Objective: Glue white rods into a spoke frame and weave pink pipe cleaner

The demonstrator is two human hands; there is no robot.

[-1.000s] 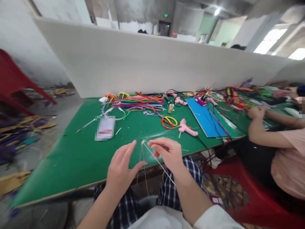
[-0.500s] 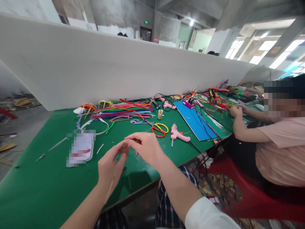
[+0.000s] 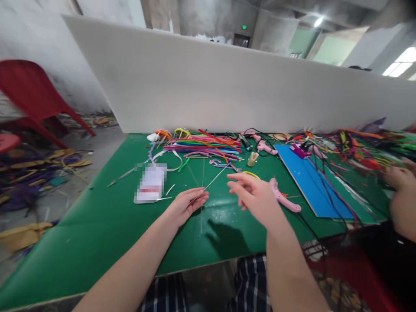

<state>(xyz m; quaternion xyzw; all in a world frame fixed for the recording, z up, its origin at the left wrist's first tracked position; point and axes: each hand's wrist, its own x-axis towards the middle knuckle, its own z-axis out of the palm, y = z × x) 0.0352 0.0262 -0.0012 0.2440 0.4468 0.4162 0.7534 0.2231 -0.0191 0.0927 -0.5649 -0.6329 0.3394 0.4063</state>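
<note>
1. a red chair [image 3: 24, 93] stands at the upper left of the frame.
2. yellow and purple scraps [image 3: 24, 237] litter the floor [image 3: 103, 149] along the left edge.
3. a white partition [image 3: 211, 86] spans the upper middle.
4. a green lit sign [image 3: 244, 27] shows near the top.
5. right of centre, a blue board [image 3: 305, 184] lies on the green tabletop [image 3: 97, 242], a purple box [image 3: 299, 151] at its far end.

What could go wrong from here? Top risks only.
1. Slip: only the left hand appears to pinch the thin strand, so a loose grip might drop it.
2. Bump: the right hand hovers close to the glue gun; a sideways sweep could knock it, with a possible burn if it's hot.
3. Snag: the cord runs over the edge of the table; a tug might drag the gun off.
</note>
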